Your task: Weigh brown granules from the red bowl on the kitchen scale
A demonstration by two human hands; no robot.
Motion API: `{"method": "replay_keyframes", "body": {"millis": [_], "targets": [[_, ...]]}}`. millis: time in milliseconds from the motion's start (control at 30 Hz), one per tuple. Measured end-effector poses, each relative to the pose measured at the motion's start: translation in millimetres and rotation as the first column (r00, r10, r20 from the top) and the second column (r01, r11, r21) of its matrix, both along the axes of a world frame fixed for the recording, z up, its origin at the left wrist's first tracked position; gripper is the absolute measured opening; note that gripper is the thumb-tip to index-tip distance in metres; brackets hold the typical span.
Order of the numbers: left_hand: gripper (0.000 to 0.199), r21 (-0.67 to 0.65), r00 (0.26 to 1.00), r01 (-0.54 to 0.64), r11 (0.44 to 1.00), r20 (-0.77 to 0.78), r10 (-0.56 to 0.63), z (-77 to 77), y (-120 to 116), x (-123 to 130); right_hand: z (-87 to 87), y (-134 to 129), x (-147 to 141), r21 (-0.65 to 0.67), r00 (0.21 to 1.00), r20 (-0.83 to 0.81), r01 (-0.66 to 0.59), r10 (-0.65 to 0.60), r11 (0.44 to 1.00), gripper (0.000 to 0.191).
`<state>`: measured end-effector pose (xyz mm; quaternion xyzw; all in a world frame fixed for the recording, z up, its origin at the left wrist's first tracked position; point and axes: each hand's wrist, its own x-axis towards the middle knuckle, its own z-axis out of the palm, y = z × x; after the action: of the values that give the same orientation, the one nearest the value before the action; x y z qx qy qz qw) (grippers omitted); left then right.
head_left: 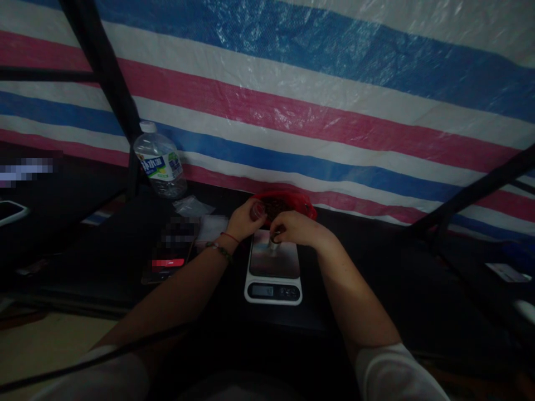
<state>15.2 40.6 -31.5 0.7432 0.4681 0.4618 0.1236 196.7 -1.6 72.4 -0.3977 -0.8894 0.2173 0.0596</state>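
My left hand is closed around a small, round, see-through container at the near left edge of a red plastic bag. Inside the bag lies a heap of dark brown bits, too small and dim to name. Over the steel plate of a white digital scale, my right hand has its fingertips pinched together. What they hold, if anything, is too dark to make out. A pale, shiny small shape shows just below those fingertips, perhaps a reflection. The scale's display is lit, its digits blurred.
A large clear plastic bottle stands at the back left, with a crumpled clear bag beside it. A phone lies left of my left forearm. Behind the dark table hangs a striped tarp, between dark metal bars.
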Motion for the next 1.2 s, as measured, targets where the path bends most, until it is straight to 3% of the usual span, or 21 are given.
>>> {"method": "replay_keyframes", "body": {"millis": [767, 867, 1000, 1200], "targets": [[0.041, 0.012, 1.0, -0.006, 1.0, 0.001, 0.006, -0.8, 1, -1, 1.6, 2, 7, -0.096, 0.999, -0.009, 0.041, -0.042, 0.995, 0.024], [0.042, -0.011, 1.0, -0.011, 1.0, 0.0, 0.011, 0.7, 0, -1, 4.1, 3, 10, -0.028, 0.998, -0.047, 0.041, -0.042, 0.999, 0.022], [0.043, -0.024, 1.0, -0.012, 1.0, 0.01, 0.012, 1.7, -1, -1, 2.2, 10, 13, 0.131, 0.987, -0.114, 0.131, -0.116, 0.983, 0.023], [0.056, -0.014, 0.999, 0.045, 0.999, 0.008, -0.044, -1.5, 2, 0, -21.7, 30, 10, 0.235, 0.956, -0.243, 0.221, -0.163, 0.947, 0.035]]}}
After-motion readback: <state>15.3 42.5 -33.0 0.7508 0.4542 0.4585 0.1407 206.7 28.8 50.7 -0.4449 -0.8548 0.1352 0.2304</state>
